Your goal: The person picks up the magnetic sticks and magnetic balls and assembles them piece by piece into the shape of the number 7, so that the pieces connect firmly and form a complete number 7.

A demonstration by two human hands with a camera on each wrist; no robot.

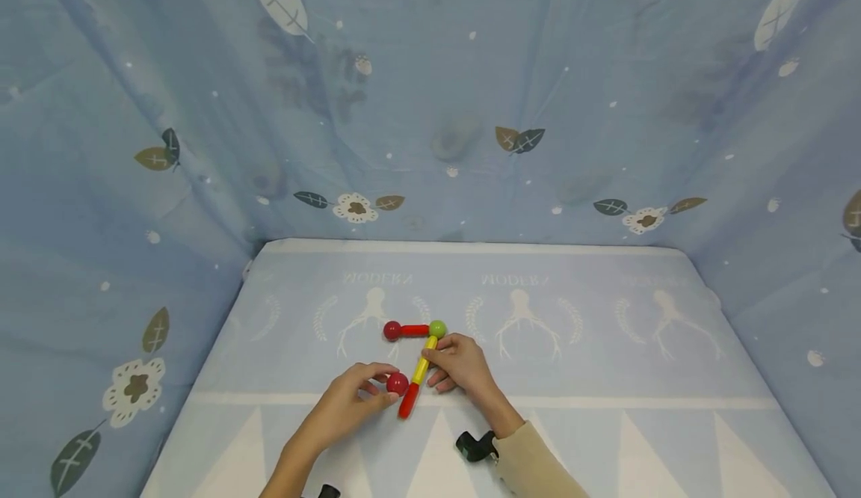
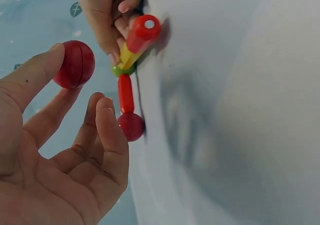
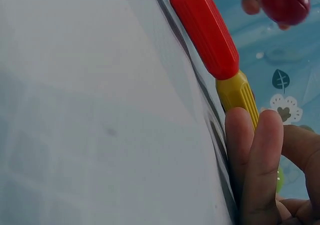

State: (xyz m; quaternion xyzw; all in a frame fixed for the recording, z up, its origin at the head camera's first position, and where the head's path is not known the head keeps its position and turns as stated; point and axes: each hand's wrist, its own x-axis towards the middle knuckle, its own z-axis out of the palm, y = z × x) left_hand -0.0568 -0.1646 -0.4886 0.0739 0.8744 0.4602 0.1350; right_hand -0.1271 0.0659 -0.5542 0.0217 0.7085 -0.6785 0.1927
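Note:
A toy chain lies on the blue cloth-covered table: a red ball, a short red rod, a green ball, a yellow rod and a red rod. My right hand pinches the yellow rod near the green ball, fingers curled on it. My left hand holds a loose red ball between thumb and fingertips, just left of the red rod. In the left wrist view this ball is apart from the rod's end.
Blue leaf-patterned fabric walls close in the table on the left, back and right. The cloth's printed white band runs across near the hands. A black wrist-camera mount sits at my right sleeve.

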